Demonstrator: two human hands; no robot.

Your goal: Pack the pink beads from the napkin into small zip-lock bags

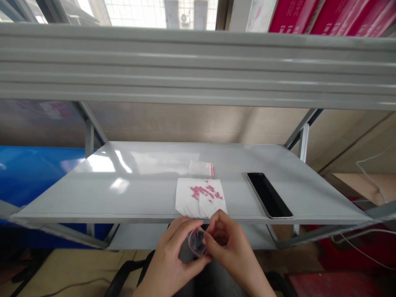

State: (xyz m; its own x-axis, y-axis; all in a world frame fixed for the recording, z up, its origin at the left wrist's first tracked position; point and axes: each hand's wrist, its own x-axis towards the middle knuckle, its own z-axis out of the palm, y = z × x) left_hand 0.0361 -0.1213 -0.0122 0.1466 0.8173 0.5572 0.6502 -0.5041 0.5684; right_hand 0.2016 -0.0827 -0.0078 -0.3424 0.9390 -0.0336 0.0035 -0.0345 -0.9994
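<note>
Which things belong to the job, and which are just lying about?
Likely in use:
clear container, in the left hand, right hand at its rim
pink beads on white tissue
perhaps the small plastic bag

Apparently lying about:
dark-screened device
red books

a grey table [139, 202] bears tissue [185, 204], bag [200, 168], phone [269, 195].

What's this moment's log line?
left hand: holds clear container; right hand: close against it; pink beads: on white sheet
</note>
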